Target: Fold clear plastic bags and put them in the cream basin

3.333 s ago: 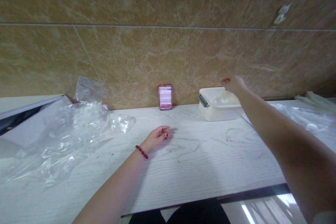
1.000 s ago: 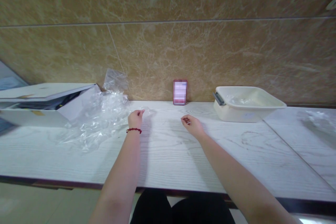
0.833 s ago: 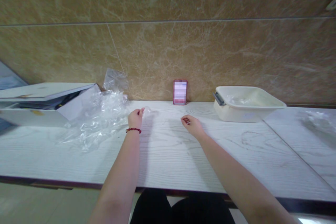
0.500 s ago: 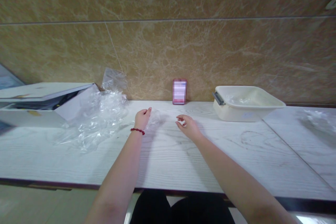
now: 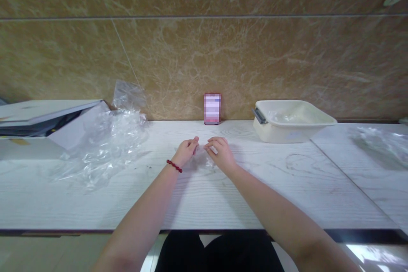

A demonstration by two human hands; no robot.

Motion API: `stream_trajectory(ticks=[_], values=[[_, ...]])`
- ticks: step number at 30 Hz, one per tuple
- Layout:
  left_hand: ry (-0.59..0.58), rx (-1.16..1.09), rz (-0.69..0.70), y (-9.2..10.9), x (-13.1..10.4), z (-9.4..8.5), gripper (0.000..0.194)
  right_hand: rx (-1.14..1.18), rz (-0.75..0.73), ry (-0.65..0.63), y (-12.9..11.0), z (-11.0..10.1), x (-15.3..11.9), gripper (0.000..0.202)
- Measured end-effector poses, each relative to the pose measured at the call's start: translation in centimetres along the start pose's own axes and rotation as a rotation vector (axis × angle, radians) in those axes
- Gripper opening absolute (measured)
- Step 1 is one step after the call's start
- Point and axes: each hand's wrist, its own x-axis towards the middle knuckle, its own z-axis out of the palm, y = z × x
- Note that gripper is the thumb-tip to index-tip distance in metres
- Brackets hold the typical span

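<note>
A small piece of clear plastic film (image 5: 208, 160), likely a bag, hangs between my two hands just over the table. My left hand (image 5: 186, 152), with a dark red beaded bracelet (image 5: 174, 165) at the wrist, is closed on its left side. On the other side, my right hand (image 5: 222, 155) pinches the plastic's edge between thumb and fingertips. The film's outline is faint, and part of it is hidden by the fingers.
A phone (image 5: 212, 109) with a blurred screen leans on the marble wall. Crumpled clear plastic bags (image 5: 111, 144) lie beside a white box (image 5: 32, 146) holding dark items. To the right stand a cream bin (image 5: 283, 134) with plastic inside and more clear plastic (image 5: 384, 140).
Both hands have come closer together. My left hand has moved right with the plastic, and my right hand's fingers have closed on its edge. The view has shifted slightly.
</note>
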Motion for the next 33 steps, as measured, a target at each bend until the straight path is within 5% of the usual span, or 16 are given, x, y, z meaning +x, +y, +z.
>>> stream_trajectory(ticks=[6, 13, 24, 30, 33], values=[[-0.197, -0.058, 0.127, -0.3, 0.2, -0.8, 0.039, 0.084, 0.212, 0.072, 1.0, 0.2, 0.1, 0.016], [-0.178, -0.033, 0.079, -0.5, 0.3, -1.4, 0.034, 0.184, 0.407, 0.053, 1.9, -0.3, 0.5, 0.035], [-0.156, -0.151, 0.040, -0.4, 0.5, -1.5, 0.029, 0.428, 0.589, 0.023, 2.4, 0.3, 0.4, 0.034], [-0.338, -0.269, 0.016, -0.6, 0.3, -1.6, 0.030, 0.568, 0.674, 0.097, 3.0, 0.7, 0.5, 0.033], [-0.298, -0.286, 0.023, -0.9, 0.6, -1.6, 0.028, 0.666, 0.676, 0.143, 2.9, 0.6, 0.7, 0.034]])
